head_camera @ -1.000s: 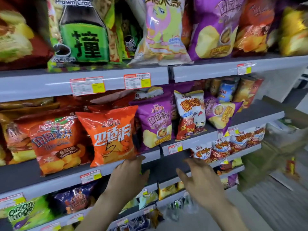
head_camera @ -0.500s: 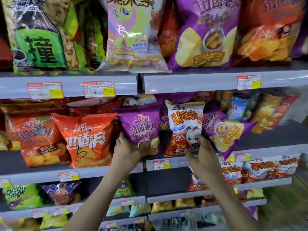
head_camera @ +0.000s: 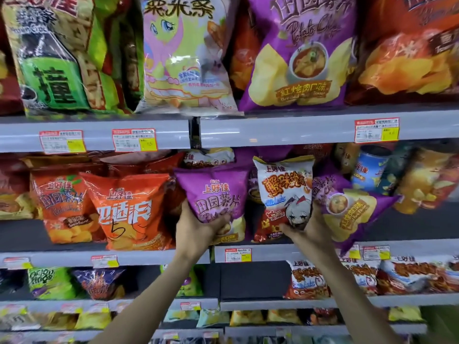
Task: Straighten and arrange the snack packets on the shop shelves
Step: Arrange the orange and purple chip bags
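Head view. L hand [head_camera: 196, 230] grips the lower part of a purple foil potato-chip packet [head_camera: 216, 192], fingers [head_camera: 221, 222] curled round its front. R hand [head_camera: 314, 229] grips the lower right corner of a white-and-red foil snack packet w/ cartoon figure [head_camera: 283, 184], fingers curled round it. Both packets sit side by side on the middle grey metal shelf [head_camera: 149, 256], betw. an orange foil packet [head_camera: 126, 209] and a tilted purple packet [head_camera: 350, 214].
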A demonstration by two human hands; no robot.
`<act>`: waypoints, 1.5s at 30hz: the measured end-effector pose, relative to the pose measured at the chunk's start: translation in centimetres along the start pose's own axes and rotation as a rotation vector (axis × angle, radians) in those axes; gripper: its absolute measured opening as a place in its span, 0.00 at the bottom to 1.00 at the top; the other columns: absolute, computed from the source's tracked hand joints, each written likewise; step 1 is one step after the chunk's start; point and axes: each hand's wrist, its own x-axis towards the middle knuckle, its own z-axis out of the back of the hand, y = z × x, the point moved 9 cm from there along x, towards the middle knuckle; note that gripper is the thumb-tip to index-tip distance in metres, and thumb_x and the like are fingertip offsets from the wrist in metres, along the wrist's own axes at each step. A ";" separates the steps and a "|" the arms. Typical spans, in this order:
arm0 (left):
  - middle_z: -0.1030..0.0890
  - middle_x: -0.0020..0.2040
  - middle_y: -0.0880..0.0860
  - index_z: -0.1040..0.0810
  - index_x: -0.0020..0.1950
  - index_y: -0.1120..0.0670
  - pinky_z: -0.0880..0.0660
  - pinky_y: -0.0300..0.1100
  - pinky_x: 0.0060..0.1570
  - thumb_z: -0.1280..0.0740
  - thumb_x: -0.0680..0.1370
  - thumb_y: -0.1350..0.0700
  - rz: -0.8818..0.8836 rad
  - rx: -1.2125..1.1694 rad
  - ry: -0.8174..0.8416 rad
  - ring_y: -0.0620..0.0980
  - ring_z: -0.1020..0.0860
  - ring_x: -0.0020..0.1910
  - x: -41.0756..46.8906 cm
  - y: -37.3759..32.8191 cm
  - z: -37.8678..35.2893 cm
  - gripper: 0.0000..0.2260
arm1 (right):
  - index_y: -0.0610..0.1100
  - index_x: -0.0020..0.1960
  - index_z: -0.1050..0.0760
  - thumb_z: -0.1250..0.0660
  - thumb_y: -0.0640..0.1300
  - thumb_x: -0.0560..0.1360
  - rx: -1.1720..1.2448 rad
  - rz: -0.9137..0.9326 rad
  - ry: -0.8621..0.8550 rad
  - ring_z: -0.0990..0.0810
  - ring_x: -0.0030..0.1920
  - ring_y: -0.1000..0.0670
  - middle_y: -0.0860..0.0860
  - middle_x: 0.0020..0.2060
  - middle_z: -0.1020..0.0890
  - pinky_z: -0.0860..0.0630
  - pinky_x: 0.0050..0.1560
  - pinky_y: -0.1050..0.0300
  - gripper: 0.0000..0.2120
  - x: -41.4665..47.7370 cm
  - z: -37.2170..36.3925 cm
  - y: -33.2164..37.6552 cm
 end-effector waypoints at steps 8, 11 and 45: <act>0.18 0.61 0.44 0.29 0.69 0.42 0.19 0.48 0.61 0.10 0.57 0.50 -0.158 -0.110 -0.145 0.45 0.17 0.59 -5.6 0.1 1.9 0.46 | 0.51 0.75 0.36 0.15 0.54 0.64 0.059 0.047 -0.025 0.22 0.68 0.48 0.51 0.67 0.21 0.25 0.71 0.46 0.47 0.6 -0.1 -1.2; 0.17 0.57 0.43 0.28 0.65 0.41 0.17 0.46 0.57 0.10 0.55 0.50 -0.164 -0.127 -0.213 0.42 0.16 0.55 -7.2 0.8 4.2 0.43 | 0.54 0.73 0.37 0.14 0.59 0.61 0.073 0.053 -0.039 0.23 0.67 0.48 0.51 0.67 0.23 0.24 0.70 0.43 0.48 0.2 -1.0 -1.3; 0.13 0.54 0.44 0.24 0.62 0.45 0.16 0.49 0.51 0.11 0.61 0.48 -0.216 -0.112 0.062 0.43 0.14 0.52 -6.0 -5.7 -2.3 0.35 | 0.59 0.77 0.34 0.38 0.63 0.79 0.271 0.277 0.077 0.25 0.70 0.60 0.64 0.70 0.25 0.28 0.63 0.65 0.27 -7.9 -3.2 1.9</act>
